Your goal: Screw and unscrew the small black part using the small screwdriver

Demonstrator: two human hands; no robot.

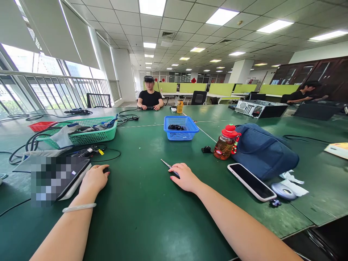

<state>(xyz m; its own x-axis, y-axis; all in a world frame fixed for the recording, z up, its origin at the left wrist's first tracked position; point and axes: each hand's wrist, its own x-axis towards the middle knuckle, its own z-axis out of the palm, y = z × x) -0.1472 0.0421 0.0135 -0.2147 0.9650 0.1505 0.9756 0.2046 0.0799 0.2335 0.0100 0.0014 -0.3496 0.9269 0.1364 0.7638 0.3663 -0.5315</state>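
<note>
My right hand (184, 177) is low over the green table, its fingers closed around the dark handle of a screwdriver (165, 163). The metal shaft points away from me and to the left. On the left, my left hand (94, 178) has its thumb and fingers closed on a small black part (106, 169); its kind cannot be made out. That hand is beside a flat dark device (78, 174), which is partly blurred out. Farther ahead, between the two hands, stands a blue plastic basket (181, 136) with small black pieces (176, 127) inside.
At left are a green basket (95, 137) with gloves, a red tray (42, 126) and black cables. To the right stand a jar with a red lid (223, 146), a blue bag (265, 152) and a phone (251, 181). A person (150, 96) sits across the table (141, 217).
</note>
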